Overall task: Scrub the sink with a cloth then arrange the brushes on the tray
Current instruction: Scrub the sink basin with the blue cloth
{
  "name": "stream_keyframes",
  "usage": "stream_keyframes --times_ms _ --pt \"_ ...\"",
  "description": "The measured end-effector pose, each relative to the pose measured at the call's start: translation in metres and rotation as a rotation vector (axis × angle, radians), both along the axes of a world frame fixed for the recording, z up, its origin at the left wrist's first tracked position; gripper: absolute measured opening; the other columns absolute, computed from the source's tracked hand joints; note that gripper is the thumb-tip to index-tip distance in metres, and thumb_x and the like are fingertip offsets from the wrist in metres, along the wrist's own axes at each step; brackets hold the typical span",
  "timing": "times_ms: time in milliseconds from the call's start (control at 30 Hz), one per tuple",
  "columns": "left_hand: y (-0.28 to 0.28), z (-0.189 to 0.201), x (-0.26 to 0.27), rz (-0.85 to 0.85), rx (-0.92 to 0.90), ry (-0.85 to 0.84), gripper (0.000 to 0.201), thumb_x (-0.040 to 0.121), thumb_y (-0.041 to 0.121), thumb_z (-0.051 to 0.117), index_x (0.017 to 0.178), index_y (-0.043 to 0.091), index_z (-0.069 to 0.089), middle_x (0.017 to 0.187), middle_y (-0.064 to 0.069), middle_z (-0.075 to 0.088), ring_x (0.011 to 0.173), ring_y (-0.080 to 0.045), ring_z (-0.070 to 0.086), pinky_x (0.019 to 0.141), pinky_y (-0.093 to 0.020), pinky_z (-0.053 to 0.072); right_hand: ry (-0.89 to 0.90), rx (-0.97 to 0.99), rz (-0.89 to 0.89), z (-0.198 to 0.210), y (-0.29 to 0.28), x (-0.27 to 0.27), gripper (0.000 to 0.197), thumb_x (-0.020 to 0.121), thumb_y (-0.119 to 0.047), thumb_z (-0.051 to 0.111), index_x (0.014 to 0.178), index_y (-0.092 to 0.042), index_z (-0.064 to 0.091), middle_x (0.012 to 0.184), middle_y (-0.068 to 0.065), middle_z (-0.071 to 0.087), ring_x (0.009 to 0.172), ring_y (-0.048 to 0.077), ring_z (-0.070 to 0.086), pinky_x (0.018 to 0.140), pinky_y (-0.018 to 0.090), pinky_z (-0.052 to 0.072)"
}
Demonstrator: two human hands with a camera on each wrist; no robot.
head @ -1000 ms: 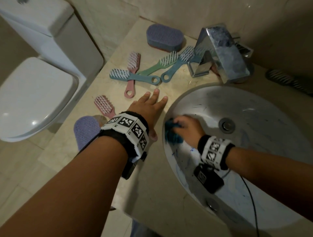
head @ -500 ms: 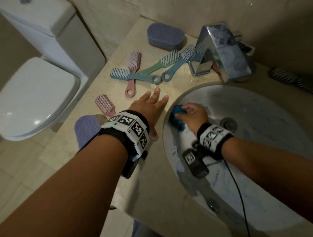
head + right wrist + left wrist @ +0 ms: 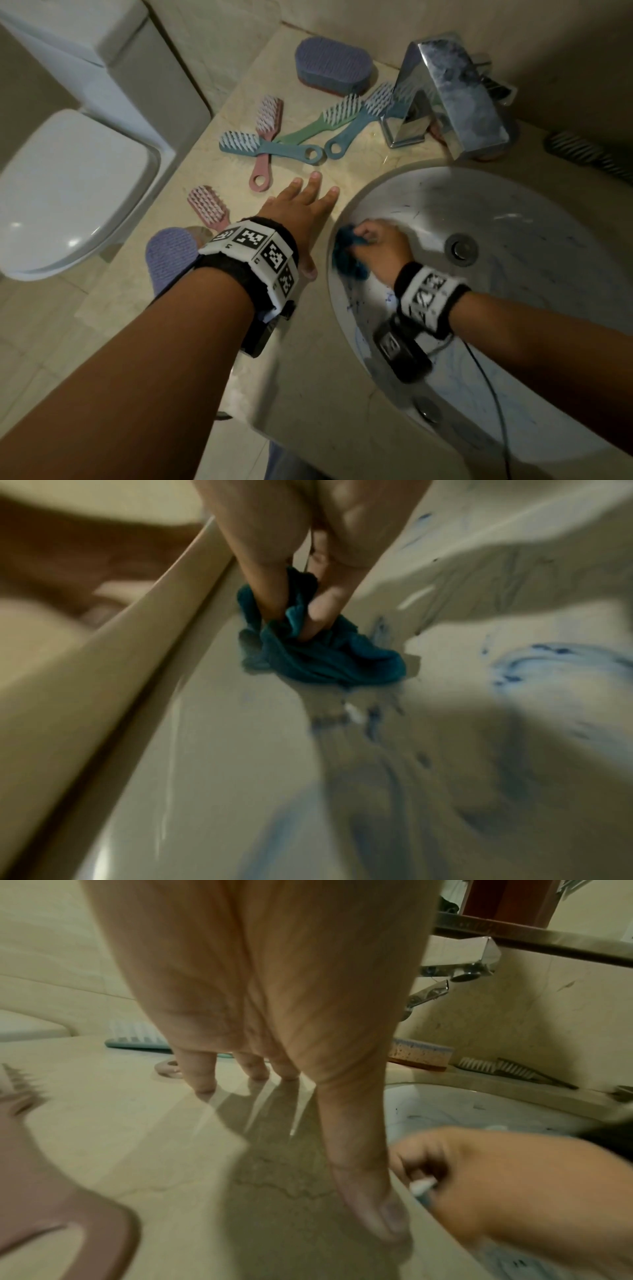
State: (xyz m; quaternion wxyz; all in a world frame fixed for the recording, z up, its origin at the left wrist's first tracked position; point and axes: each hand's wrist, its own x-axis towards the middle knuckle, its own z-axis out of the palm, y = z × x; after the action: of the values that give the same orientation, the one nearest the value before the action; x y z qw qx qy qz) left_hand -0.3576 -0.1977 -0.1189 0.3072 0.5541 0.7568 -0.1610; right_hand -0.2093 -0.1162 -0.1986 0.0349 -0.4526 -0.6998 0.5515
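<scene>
The white sink carries blue smears. My right hand is inside its left wall and grips a bunched teal cloth, pressing it on the basin just below the rim. In the right wrist view the fingers dig into the cloth. My left hand lies flat and open on the beige counter beside the sink, holding nothing. Several brushes lie loose on the counter: a pink one, a blue one, a green one, another blue one and a short pink one.
A chrome faucet stands behind the sink. One purple scrub pad lies at the back of the counter and another at its left edge. Dark brushes lie at the far right. A toilet stands left of the counter.
My right hand rubbed the cloth up the sink's left wall toward the rim, then back down a little. The left hand stayed flat on the counter.
</scene>
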Motion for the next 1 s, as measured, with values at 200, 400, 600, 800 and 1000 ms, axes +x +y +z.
stream_keyframes --times_ms 200,400,600,800,1000 --pt "0.000 0.001 0.000 0.005 -0.004 -0.003 0.137 0.057 0.038 0.087 0.148 0.025 -0.016 0.156 -0.007 -0.022 0.145 -0.032 -0.011 0.118 -0.050 0.016 -0.073 -0.045 0.324 0.005 -0.012 0.018 0.027 0.079 0.005 0.064 0.077 -0.022 0.059 0.079 -0.001 0.057 0.086 0.020 0.057 0.077 0.030 0.047" --pt "0.001 0.001 -0.001 0.005 -0.001 -0.011 0.138 0.057 0.039 0.087 0.148 0.026 -0.015 0.156 -0.007 -0.022 0.145 -0.032 -0.011 0.119 -0.048 0.014 -0.058 -0.006 -0.044 -0.004 0.008 -0.001 0.021 0.081 0.000 0.065 0.101 -0.008 0.064 0.092 0.002 0.062 0.090 0.020 0.056 0.081 0.031 0.051" --pt "0.001 0.004 0.000 0.006 -0.008 -0.006 0.138 0.057 0.040 0.087 0.148 0.026 -0.015 0.156 -0.007 -0.022 0.145 -0.032 -0.011 0.120 -0.046 0.011 -0.160 -0.040 0.318 0.002 -0.015 0.019 0.013 0.077 -0.006 0.072 0.087 -0.012 0.065 0.088 0.007 0.063 0.085 0.022 0.060 0.072 0.028 0.047" --pt "0.001 0.002 0.000 0.011 -0.004 -0.015 0.138 0.056 0.038 0.087 0.149 0.027 -0.014 0.157 -0.006 -0.021 0.145 -0.032 -0.010 0.118 -0.049 0.016 -0.030 -0.021 -0.255 -0.018 0.037 -0.010 0.019 0.073 -0.011 0.077 0.082 -0.017 0.061 0.091 0.005 0.060 0.086 0.022 0.058 0.086 0.039 0.052" --pt "0.003 0.000 -0.002 0.003 -0.009 -0.018 0.140 0.054 0.040 0.088 0.148 0.026 -0.015 0.156 -0.007 -0.022 0.145 -0.034 -0.010 0.116 -0.052 0.018 -0.103 0.001 0.188 0.005 -0.023 0.024 0.027 0.072 -0.012 0.078 0.096 -0.016 0.067 0.103 0.003 0.063 0.095 0.018 0.058 0.085 0.028 0.048"
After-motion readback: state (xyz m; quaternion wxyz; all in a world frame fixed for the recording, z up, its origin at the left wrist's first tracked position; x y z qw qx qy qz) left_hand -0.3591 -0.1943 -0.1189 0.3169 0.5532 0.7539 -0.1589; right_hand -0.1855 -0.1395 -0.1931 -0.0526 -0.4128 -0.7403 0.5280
